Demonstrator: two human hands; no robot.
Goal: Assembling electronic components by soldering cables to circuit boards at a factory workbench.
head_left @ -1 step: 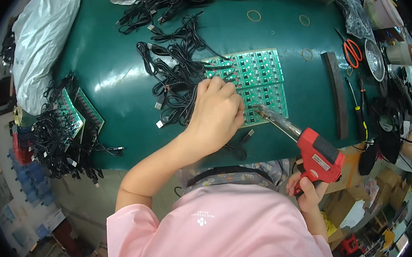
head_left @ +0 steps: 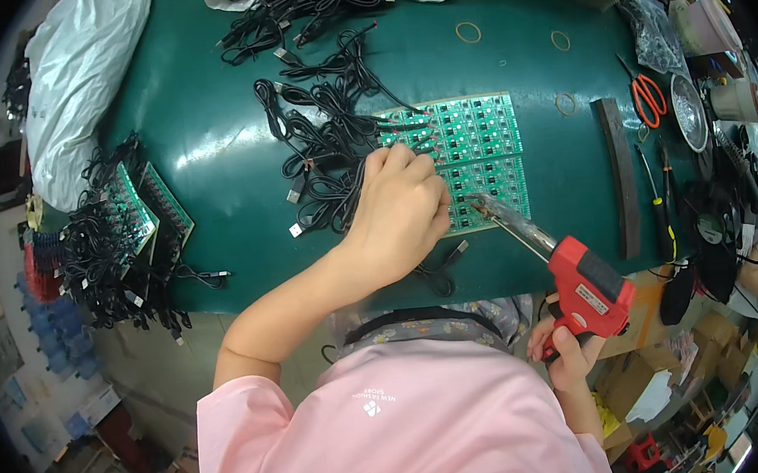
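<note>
My left hand (head_left: 399, 212) is closed over the left edge of a green circuit board panel (head_left: 487, 128). Its fingertips are turned down and hidden, so what they pinch does not show. Black USB cables (head_left: 325, 133) lie left of the panel, several with red-tipped wires reaching its upper left part. Another black cable (head_left: 440, 283) with a USB plug comes out beside my left wrist. My right hand (head_left: 569, 350) is wrapped round the handle of a red soldering gun (head_left: 586, 286). The gun's metal tip points up and left, over the panel's lower half near my left fingers.
Boards with cables attached (head_left: 129, 218) are stacked at the table's left edge, beside a white plastic bag (head_left: 82, 91). More cables (head_left: 305, 4) lie at the back. Rightward are a dark bar (head_left: 617, 175), orange-handled scissors (head_left: 649, 100), a screwdriver (head_left: 663, 225) and a metal bowl (head_left: 689, 112).
</note>
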